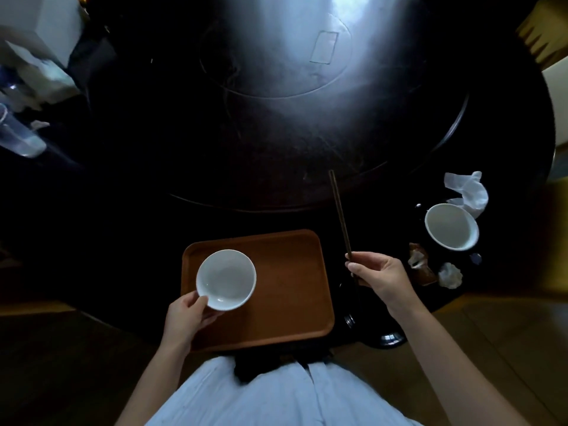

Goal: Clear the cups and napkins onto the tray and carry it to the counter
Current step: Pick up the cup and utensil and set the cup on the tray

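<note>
L hand gripping near rim of white bowl, thumb curling over edge; bowl looking empty, sitting over L part of brown tray, can't tell if resting or just above. Tray lying on dark round table, near edge, w/ nothing else in it. R hand pinching dark chopsticks at lower end, tips pointing away, right of tray. Far R on table: second white bowl, also looking empty, crumpled white napkin touching its far rim, smaller wads near it.
</note>
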Motion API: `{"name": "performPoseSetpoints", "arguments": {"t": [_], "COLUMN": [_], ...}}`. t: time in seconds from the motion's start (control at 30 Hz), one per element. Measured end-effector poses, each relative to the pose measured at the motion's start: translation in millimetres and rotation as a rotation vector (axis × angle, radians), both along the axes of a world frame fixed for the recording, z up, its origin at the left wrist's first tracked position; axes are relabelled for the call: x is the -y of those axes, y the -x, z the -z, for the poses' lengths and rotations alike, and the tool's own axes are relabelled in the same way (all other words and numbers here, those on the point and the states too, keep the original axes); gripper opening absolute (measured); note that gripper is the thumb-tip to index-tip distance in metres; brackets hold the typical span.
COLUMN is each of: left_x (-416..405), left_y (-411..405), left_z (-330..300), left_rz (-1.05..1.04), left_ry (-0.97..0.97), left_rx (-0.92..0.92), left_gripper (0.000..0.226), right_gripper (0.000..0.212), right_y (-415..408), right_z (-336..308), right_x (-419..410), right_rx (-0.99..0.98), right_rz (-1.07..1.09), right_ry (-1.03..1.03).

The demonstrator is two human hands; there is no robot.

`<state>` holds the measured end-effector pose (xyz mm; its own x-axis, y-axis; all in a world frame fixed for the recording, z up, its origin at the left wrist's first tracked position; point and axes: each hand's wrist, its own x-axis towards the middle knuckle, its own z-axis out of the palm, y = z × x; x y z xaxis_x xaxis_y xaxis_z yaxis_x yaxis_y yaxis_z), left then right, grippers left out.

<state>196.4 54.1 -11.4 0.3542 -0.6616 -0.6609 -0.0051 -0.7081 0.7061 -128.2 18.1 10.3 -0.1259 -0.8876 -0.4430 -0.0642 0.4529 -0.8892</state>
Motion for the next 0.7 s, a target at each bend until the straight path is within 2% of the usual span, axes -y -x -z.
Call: {"name": "performPoseSetpoints", "arguments": {"t": [0.1, 0.17, 0.43, 0.7], "left_x": [-0.1, 0.3, 7.9, 8.9], "left_y": [-14.5, -22.4, -50.3, -66.2], "left_z": [2.2, 3.1, 9.3, 17.2], "left_rz": [-0.012, -0.021, 0.096, 0.148], "left_ry": [-0.010, -0.005, -0.010, -0.039], "left_rx": [-0.013, -0.038, -0.042, -0.038], "left_gripper": [0.027, 0.027, 0.032, 0.029], "right_gripper": [0.018, 0.020, 0.026, 0.028], "right_y": [-17.5, -29.8, -92.3, -141.0], "right_z": [-2.3, -1.7, -1.3, 22.0], "right_x": [8.8, 19.0, 58.8, 81.4], "right_rx": [-0.128, -0.281, -0.918, -1.106], "right_rz": [-0.065, -0.137, -0.652, -0.895], "right_ry": [0.051, 0.079, 0.242, 0.354]}}
